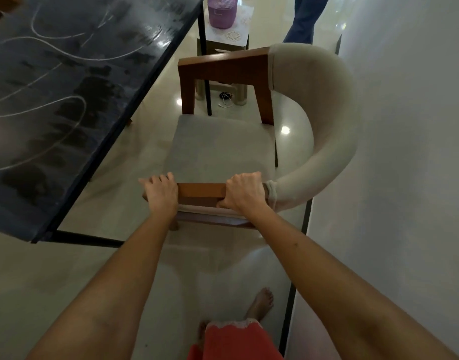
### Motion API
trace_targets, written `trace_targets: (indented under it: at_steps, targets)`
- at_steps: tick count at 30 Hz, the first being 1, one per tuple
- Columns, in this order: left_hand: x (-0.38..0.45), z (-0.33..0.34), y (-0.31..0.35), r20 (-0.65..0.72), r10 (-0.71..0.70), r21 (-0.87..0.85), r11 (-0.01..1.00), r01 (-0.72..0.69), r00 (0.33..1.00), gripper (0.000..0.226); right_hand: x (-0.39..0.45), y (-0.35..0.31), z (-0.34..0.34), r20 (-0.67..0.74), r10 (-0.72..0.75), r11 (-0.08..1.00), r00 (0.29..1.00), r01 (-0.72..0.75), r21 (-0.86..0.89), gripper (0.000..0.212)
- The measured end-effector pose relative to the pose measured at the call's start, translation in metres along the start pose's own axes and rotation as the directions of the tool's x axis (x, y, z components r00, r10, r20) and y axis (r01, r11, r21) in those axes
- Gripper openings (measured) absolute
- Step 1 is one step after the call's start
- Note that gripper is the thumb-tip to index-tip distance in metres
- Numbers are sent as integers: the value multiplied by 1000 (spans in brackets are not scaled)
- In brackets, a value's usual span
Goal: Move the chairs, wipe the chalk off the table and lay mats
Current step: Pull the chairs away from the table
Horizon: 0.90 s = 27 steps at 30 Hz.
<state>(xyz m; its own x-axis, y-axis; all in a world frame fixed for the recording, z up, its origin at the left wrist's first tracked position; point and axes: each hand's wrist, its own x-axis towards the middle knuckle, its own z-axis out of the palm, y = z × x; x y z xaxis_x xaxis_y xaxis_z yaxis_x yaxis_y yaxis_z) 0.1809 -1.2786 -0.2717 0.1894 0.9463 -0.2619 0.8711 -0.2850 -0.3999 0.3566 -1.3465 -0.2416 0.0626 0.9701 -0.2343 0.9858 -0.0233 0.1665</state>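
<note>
- My left hand (161, 194) lies over the near wooden armrest (201, 190) of the chair (218, 149), fingers curled over its left end, gripping it.
- My right hand (245, 193) clamps the same armrest at its right end, thumb under the wood and fingers wrapped over the top, just beside where the padded backrest (334, 118) joins.
- A short bare stretch of the armrest shows between my two hands.
- The chair's grey seat (218, 149) sits just beyond my hands, and the far armrest (223, 63) rises past it on two wooden legs.
- The curved backrest sweeps round on my right, close to the white wall (404, 126).
- The chair stands on the pale glossy floor (67, 268), beside the tabletop (67, 87) on my left but apart from it, with a strip of floor between.
- The dark tabletop bears looping white chalk lines (54, 48) and smudged patches.
- Beyond the chair, a purple basket (221, 11) sits on a small stool (227, 40).
- A white cord (225, 100) lies on the floor beneath that stool.
- Another person's leg in dark trousers (305, 19) shows at the top, near the wall.
- My bare foot (260, 302) and a red hem (236, 341) show at the bottom, behind the chair.
</note>
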Motion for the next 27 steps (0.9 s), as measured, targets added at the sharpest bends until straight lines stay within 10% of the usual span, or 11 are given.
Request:
trace_targets:
  at_steps: [8, 12, 19, 27]
  targets:
    - [-20, -16, 38, 140, -119, -420, 892, 168, 983, 57, -2, -5, 0, 55, 69, 980, 996, -78, 181, 71]
    - [-23, -31, 52, 322, -289, -698, 571, 432, 901, 59, -7, 28, -8, -83, 95, 953, 992, -66, 296, 86]
    - [-10, -50, 67, 655, -387, -741, -158, 653, 649, 68, -4, 145, -33, -327, 324, 945, 888, -285, 162, 49]
    - [1, -65, 84, 812, -201, -574, -448, 686, 548, 97, 10, 231, -29, -65, 561, 782, 826, -502, 368, 62]
